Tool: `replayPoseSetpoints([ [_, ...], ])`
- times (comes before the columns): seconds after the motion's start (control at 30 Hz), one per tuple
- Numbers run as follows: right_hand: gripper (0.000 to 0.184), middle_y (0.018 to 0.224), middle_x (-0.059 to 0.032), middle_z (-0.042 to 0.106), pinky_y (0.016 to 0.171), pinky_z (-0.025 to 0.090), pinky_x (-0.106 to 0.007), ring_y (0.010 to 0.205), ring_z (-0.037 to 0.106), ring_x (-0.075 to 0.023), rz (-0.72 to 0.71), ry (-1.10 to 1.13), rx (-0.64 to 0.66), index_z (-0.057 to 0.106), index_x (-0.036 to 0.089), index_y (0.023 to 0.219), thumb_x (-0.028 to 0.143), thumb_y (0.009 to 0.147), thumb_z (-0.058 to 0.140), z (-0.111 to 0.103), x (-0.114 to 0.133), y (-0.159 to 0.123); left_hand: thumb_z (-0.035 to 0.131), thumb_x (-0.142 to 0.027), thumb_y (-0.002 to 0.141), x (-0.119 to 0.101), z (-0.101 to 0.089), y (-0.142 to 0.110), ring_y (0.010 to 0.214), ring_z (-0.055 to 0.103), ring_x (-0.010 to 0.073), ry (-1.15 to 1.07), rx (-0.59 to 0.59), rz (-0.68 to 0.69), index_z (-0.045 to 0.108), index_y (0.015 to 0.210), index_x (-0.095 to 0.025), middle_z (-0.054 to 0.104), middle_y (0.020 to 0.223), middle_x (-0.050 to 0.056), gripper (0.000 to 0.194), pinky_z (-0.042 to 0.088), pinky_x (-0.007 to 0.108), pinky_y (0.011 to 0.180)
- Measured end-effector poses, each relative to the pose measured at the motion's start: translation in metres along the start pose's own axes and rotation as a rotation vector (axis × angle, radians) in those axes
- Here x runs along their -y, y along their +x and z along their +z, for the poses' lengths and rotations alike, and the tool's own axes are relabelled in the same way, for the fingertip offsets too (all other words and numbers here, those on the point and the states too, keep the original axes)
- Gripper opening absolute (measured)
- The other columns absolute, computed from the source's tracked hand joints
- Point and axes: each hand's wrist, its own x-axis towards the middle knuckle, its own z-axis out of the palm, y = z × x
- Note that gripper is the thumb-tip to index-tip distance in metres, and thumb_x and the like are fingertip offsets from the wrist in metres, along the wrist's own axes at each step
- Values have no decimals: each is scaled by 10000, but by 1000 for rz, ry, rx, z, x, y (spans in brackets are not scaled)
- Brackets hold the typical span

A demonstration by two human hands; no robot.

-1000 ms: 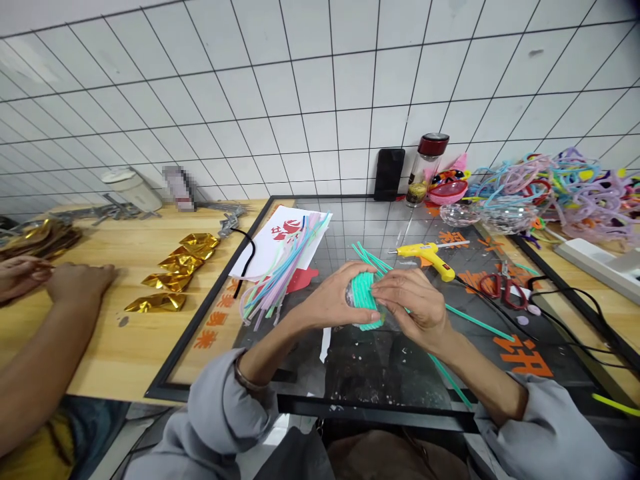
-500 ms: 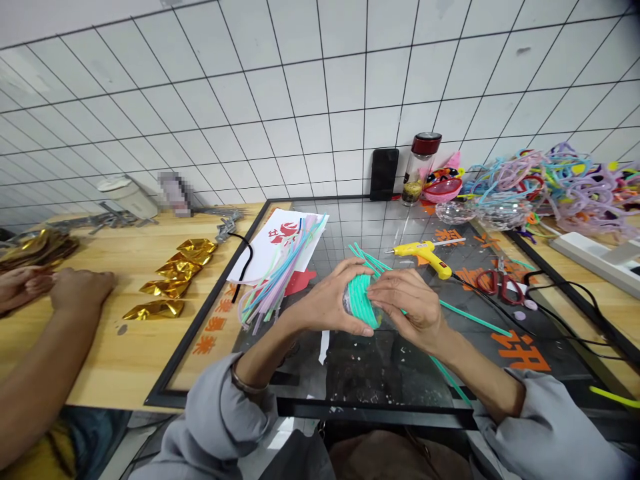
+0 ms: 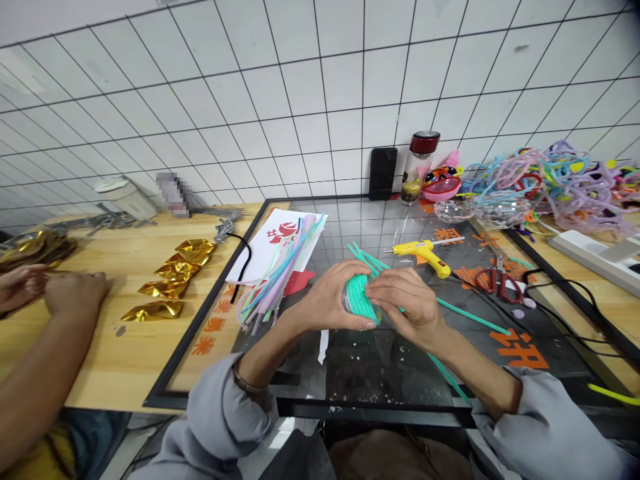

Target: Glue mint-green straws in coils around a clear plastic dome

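Cupping the green-wrapped piece (image 3: 359, 297), left of and nearer the wearer than the glue gun (image 3: 424, 253), the left hand (image 3: 327, 298) could dent it by squeezing; the right hand (image 3: 407, 303) pinches its edge, where slipping might loosen the wrapping.

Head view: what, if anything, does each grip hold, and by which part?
The left grip clasps the green piece by its far and near edges. The right grip is at the piece's right side; whether it pinches is hidden.

the wrapped piece (image 3: 358, 299) is green, the glue gun (image 3: 424, 251) yellow.
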Motion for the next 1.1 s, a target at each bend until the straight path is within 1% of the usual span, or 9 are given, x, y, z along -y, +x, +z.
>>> replayPoseSetpoints([
  [0.1, 152, 913, -28, 772, 802, 513, -376, 909, 694, -199, 14, 6, 10, 692, 224, 1002, 149, 908, 599, 1, -1, -2, 869, -438, 579, -2, 0, -1, 1236, 555, 323, -4, -12, -10, 524, 1224, -200, 595, 1304, 135, 770, 417, 487, 1092],
  [0.27, 152, 906, -36, 769, 803, 511, -376, 902, 690, -198, 21, 0, 8, 690, 203, 994, 123, 900, 600, 1, -2, -2, 862, -428, 594, -4, 1, -3, 1174, 591, 300, -35, -34, -54, 468, 1263, -205, 588, 1293, 123, 808, 465, 449, 1040],
  [0.47, 139, 904, -38, 769, 813, 514, -374, 905, 685, -201, 1, -2, 2, 681, 194, 983, 112, 885, 624, 1, -4, -2, 853, -426, 641, 2, 3, -2, 1223, 570, 296, -69, -31, 49, 517, 1173, -211, 593, 1273, 128, 665, 445, 448, 1077],
  [0.57, 137, 916, -42, 769, 818, 513, -377, 909, 689, -201, 7, 1, 6, 681, 194, 981, 114, 890, 617, 1, -5, -3, 847, -424, 662, 4, 3, -1, 1231, 564, 296, -77, -42, 96, 521, 1152, -210, 602, 1238, 127, 626, 445, 459, 1077],
  [0.63, 136, 921, -45, 769, 825, 512, -376, 910, 694, -199, 5, 0, 8, 684, 192, 979, 115, 894, 611, 1, -5, -3, 853, -449, 654, 7, 4, -1, 1245, 552, 306, -78, -37, 131, 511, 1153, -208, 598, 1230, 133, 651, 444, 479, 1077],
  [0.77, 151, 934, -43, 768, 834, 516, -379, 912, 695, -195, 8, 8, 16, 688, 207, 992, 125, 905, 596, 0, -6, -4, 888, -530, 554, 15, 6, -2, 1286, 517, 352, -52, -17, 182, 469, 1205, -217, 541, 1298, 166, 835, 439, 542, 1075],
  [0.87, 157, 932, -40, 768, 831, 521, -386, 912, 693, -197, 10, 9, 12, 687, 214, 999, 128, 906, 594, 1, -7, -4, 896, -541, 528, 20, 7, -2, 1306, 496, 369, -25, 10, 211, 439, 1247, -218, 512, 1326, 183, 911, 434, 562, 1081],
  [0.97, 154, 928, -44, 769, 823, 525, -388, 908, 696, -199, 6, 0, 13, 683, 208, 997, 121, 901, 601, 1, -7, -4, 896, -536, 534, 20, 6, -1, 1318, 482, 374, -6, 22, 214, 444, 1253, -220, 509, 1328, 182, 906, 430, 563, 1087],
  [1.1, 144, 909, -39, 771, 811, 530, -382, 886, 704, -196, 9, -8, 1, 691, 216, 985, 138, 903, 601, 0, -5, -2, 883, -497, 580, 17, 6, -1, 1315, 484, 367, 5, 9, 209, 464, 1217, -209, 530, 1290, 171, 815, 438, 544, 1076],
])
